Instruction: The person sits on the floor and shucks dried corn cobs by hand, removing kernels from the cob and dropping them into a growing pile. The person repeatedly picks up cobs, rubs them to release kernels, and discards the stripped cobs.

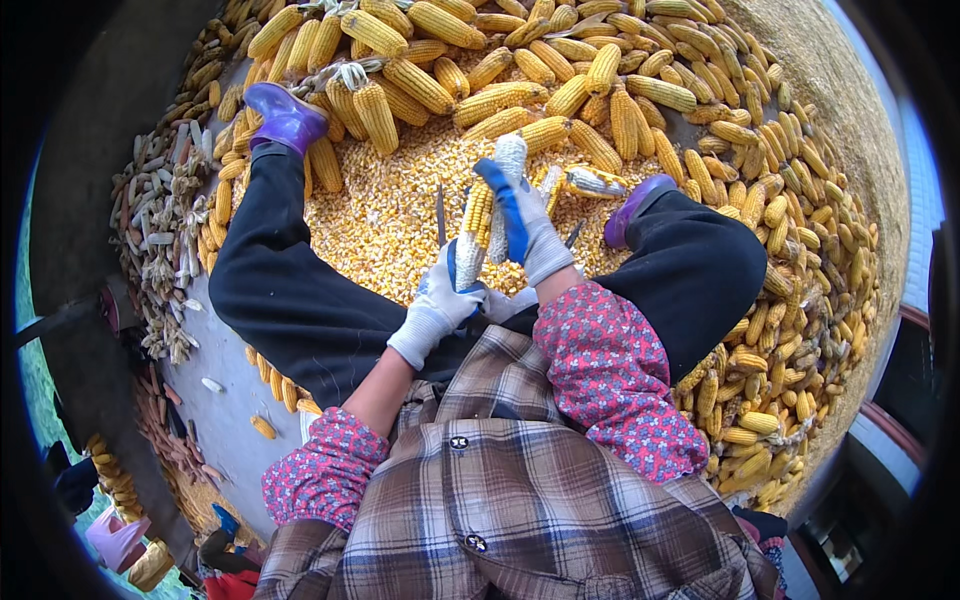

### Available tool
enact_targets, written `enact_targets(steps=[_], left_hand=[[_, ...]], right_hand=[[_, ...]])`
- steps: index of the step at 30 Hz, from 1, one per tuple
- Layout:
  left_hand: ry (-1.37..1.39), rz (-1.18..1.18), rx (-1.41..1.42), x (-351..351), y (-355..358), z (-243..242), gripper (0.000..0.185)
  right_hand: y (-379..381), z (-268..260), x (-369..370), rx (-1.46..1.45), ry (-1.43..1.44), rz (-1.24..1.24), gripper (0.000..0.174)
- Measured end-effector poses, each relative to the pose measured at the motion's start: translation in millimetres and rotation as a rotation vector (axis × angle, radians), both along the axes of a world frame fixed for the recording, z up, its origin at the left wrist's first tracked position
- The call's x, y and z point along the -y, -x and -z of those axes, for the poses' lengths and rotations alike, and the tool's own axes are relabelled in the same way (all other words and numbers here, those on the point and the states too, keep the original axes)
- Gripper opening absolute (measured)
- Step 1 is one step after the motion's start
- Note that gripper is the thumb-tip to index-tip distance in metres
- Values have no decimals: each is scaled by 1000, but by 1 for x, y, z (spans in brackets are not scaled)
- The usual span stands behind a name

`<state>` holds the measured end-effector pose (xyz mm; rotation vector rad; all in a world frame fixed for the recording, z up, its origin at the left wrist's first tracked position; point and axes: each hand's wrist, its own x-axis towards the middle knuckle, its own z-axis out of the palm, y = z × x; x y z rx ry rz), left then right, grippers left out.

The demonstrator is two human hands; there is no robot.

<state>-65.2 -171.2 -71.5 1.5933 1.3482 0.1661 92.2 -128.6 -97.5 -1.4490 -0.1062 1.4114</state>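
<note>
Both hands wear white knit gloves with blue coating. My left hand (446, 300) grips the lower end of a partly shelled corn cob (477, 217), whose upper part still bears yellow kernels. My right hand (517, 214) is closed around a bare white cob (511, 159), held upright against the right side of the partly shelled one. Between my spread legs lies a bed of loose kernels (375, 232). A dark pointed metal piece (441, 214) stands up from it, left of the cobs. Partly shelled ears (594, 182) rest on the kernels beyond my right hand.
Whole yellow ears (420, 82) are heaped in front, and more (780, 300) curve round the right. Bare cobs and husks (161, 225) lie on the left floor. Purple boots (285, 118) flank the kernels. Another person's red clothing (231, 583) shows at bottom left.
</note>
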Motion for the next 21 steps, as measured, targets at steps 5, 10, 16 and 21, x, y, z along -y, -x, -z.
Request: enact_targets(steps=[5, 10, 16, 21], left_hand=[[757, -270, 459, -7, -2, -24, 35], [610, -218, 478, -8, 11, 0, 38], [368, -120, 268, -7, 1, -3, 52], [133, 11, 191, -11, 18, 18, 71]], right_hand=[[6, 61, 4, 321, 5, 139, 39], [-7, 5, 1, -155, -59, 107, 44], [8, 9, 6, 290, -4, 21, 37], [-7, 14, -2, -74, -20, 190, 41]])
